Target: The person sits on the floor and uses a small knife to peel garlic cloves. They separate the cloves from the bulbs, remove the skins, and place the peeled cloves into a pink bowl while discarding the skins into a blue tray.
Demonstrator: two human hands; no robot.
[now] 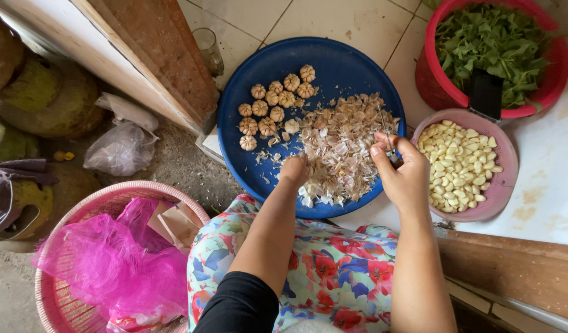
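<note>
Right hand curled shut around a thin metal blade, tip poking up over the heap of papery garlic skins; whether a clove sits under the fingers, cannot tell. Left hand down in the skins at the near edge of the heap, fingers buried, so open or gripping cannot be told. Both work over a big blue round tray on the tiled floor. Whole garlic bulbs clustered at the tray's far left, apart from the peelings. Peeled cloves fill a pink bowl just right of the tray, near the right hand. Beyond it a red tub of green leaves. Pink basket with pink netting at lower left, beside the floral-print lap. Judgement on doing it well: keep the blade shallow, catching only the skin at the root end, edge turned away from the holding fingers; fish single cloves out of the heap with the left hand rather than raking it, since skins hide what is unpeeled; drop clean cloves straight in the bowl, keeping husk out of it
</note>
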